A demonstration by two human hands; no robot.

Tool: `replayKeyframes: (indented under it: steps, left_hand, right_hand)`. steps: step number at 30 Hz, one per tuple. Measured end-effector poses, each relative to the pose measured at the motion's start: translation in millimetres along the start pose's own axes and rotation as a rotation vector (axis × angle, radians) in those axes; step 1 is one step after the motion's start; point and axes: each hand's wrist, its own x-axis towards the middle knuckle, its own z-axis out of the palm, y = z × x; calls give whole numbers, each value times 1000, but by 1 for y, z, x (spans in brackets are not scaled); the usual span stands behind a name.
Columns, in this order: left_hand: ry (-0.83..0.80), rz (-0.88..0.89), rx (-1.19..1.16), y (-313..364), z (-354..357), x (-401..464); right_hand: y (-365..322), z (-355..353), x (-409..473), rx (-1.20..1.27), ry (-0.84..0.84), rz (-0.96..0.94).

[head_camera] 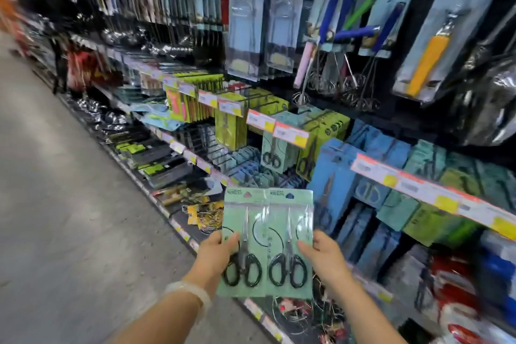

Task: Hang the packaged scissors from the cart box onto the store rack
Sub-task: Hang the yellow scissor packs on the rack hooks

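Note:
Two green packs of black-handled scissors are held side by side in front of the store rack. My left hand (216,253) grips the left scissors pack (244,220) at its left edge, thumb on the front. My right hand (324,257) grips the right scissors pack (293,220) at its right edge. Both packs stand upright with their hang holes at the top. Matching green scissors packs (275,152) hang on a rack hook just above and beyond them. The cart box is out of view.
The rack (290,135) runs from near right to far left, with price tags on its hook ends. Whisks, peelers and tongs hang above; blue and green packs hang to the right. Grey aisle floor (64,190) lies to the left. A person stands far down the aisle.

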Motion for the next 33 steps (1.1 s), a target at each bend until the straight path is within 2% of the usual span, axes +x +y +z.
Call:
replayKeyframes:
  steps: [3,6,13,17,21,29,33]
  left_hand:
    - [20,9,26,27,-26,50]
    - [23,50,87,55,-46,97]
    - [22,31,60,79,-56,173]
    - [-79,48,77,94,-50,201]
    - [-184,64,90,110,-44,228]
    - [-387,106,288,140,-52,281]
    - [-459,123,315,146,-58,300]
  right_hand:
    - [-17,30,56,-10,-29,18]
    - [-31,51,107,-19,6,16]
    - [-47,79,203,15,116,142]
    - [-67,81,239,-18,195,94]
    - [-79,83,263,85,296,27]
    - [-73,106,281,103,514,170]
    - [-72,115,290,142,625,261]
